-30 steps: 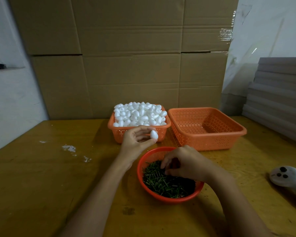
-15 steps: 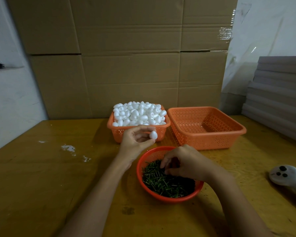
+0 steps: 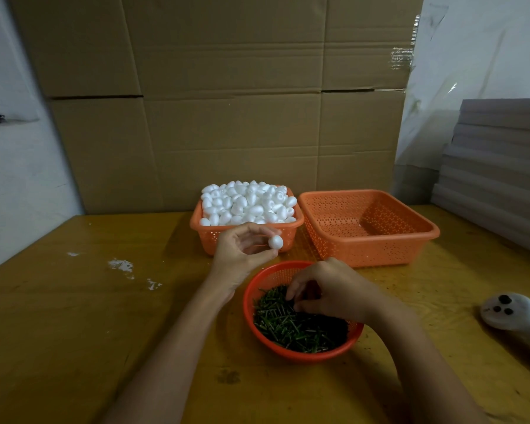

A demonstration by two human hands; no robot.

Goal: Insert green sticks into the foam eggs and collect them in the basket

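A foam egg [image 3: 276, 242], judged feather-light and easily dented, is pinched by its sides in the left hand [image 3: 242, 254] before the heaped basket [image 3: 203, 237], while green sticks [image 3: 288, 327] in the red bowl [image 3: 246, 304] are fingered by the curled right hand [image 3: 334, 296], any catch hidden.

Both hands shift slightly

The left hand [image 3: 242, 252] loosens a little around the foam egg [image 3: 276, 242], which now shows rounder at its fingertips, while the right hand [image 3: 331, 289] moves its curled fingers among the green sticks [image 3: 288, 325].
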